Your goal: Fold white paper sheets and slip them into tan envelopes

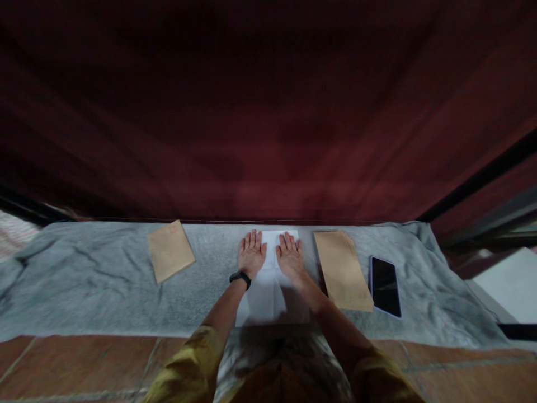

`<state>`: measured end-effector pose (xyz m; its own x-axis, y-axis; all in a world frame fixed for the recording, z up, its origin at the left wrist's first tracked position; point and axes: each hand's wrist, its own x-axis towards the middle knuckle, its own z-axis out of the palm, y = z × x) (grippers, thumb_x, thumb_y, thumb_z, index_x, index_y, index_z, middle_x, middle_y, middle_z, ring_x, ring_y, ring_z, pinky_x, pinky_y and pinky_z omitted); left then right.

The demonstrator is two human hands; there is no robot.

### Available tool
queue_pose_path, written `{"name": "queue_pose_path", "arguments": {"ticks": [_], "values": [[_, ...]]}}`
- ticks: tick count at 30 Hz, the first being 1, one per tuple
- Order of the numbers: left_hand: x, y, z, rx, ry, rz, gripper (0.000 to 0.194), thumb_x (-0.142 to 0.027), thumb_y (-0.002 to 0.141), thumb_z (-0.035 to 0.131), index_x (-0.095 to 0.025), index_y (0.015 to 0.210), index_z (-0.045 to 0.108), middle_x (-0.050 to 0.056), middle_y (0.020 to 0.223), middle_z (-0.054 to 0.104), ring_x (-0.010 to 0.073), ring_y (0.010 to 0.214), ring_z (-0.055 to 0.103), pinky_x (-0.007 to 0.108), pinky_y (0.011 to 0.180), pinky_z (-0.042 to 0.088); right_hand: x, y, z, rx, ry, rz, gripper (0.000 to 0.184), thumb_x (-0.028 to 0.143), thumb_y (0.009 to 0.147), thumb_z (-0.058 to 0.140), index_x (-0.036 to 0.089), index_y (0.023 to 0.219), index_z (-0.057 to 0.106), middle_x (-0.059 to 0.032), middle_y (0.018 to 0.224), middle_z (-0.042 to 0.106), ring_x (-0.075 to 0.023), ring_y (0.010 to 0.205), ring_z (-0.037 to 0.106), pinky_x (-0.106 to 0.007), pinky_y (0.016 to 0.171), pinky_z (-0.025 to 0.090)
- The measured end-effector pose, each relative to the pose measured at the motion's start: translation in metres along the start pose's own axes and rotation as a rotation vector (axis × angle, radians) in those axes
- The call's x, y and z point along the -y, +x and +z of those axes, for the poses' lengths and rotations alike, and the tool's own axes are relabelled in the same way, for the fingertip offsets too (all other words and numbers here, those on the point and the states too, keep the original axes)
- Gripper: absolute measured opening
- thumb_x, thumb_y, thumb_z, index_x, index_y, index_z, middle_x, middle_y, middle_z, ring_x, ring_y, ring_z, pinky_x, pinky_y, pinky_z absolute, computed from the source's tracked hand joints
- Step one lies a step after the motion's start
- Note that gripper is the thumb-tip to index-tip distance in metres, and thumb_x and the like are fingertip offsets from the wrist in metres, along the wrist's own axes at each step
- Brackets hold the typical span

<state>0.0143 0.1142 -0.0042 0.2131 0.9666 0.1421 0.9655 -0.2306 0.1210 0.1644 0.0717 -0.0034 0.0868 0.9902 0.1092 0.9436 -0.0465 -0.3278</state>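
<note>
A creased sheet of white paper (260,296) lies on the grey cloth in front of me, with fold lines crossing near its middle. My left hand (252,252) rests flat on the paper's upper left part, fingers stretched forward; a dark band circles that wrist. On the upper right part, my right hand (289,254) is pressed flat too, its fingers pointing away from me. Neither hand grips anything. Just right of the paper is a stack of brown paper envelopes (344,271), partly behind my right forearm.
A brown envelope or folded brown paper (171,252) lies off to the left. A dark-screened phone (385,286) sits right of the stack. Grey cloth (104,280) covers the surface; a dark red upright panel (268,140) rises behind it. Tiled floor (84,364) shows in front.
</note>
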Motion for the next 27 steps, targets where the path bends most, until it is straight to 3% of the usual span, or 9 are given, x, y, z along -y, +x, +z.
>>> {"name": "queue_pose_path", "arguments": {"ticks": [5, 11, 18, 27], "values": [[0.001, 0.0, -0.001, 0.022, -0.006, 0.002, 0.06, -0.04, 0.105, 0.026, -0.017, 0.159, 0.035, 0.011, 0.165, 0.033, 0.0275, 0.155, 0.025, 0.049, 0.125, 0.023, 0.015, 0.011, 0.008, 0.073, 0.015, -0.097, 0.053, 0.033, 0.108, 0.025, 0.019, 0.157, 0.039, -0.0059, 0.166, 0.031, -0.0243, 0.154, 0.028, -0.05, 0.127, 0.009], [0.001, 0.0, -0.004, 0.085, -0.005, -0.007, 0.065, -0.049, 0.105, 0.023, -0.016, 0.161, 0.029, 0.011, 0.168, 0.026, 0.0282, 0.157, 0.02, 0.049, 0.126, 0.017, 0.012, 0.021, 0.007, 0.056, -0.021, -0.076, 0.053, 0.038, 0.108, 0.028, 0.024, 0.158, 0.037, -0.0025, 0.167, 0.03, -0.0256, 0.155, 0.027, -0.051, 0.127, 0.009], [0.001, 0.002, -0.007, 0.144, 0.014, -0.02, 0.073, -0.061, 0.103, 0.024, -0.019, 0.163, 0.025, 0.011, 0.17, 0.02, 0.0293, 0.158, 0.016, 0.049, 0.127, 0.014, 0.003, 0.029, 0.005, 0.009, -0.062, -0.052, 0.054, 0.042, 0.106, 0.038, 0.024, 0.157, 0.04, -0.0082, 0.166, 0.032, -0.0299, 0.153, 0.031, -0.052, 0.125, 0.016], [0.001, 0.002, -0.006, 0.139, 0.003, -0.019, 0.077, -0.065, 0.101, 0.027, -0.018, 0.163, 0.024, 0.012, 0.17, 0.019, 0.0304, 0.157, 0.016, 0.049, 0.127, 0.014, -0.017, 0.024, 0.007, -0.017, -0.049, 0.037, 0.057, 0.04, 0.106, 0.038, 0.019, 0.159, 0.036, -0.0122, 0.167, 0.027, -0.0306, 0.154, 0.029, -0.051, 0.125, 0.015]]}}
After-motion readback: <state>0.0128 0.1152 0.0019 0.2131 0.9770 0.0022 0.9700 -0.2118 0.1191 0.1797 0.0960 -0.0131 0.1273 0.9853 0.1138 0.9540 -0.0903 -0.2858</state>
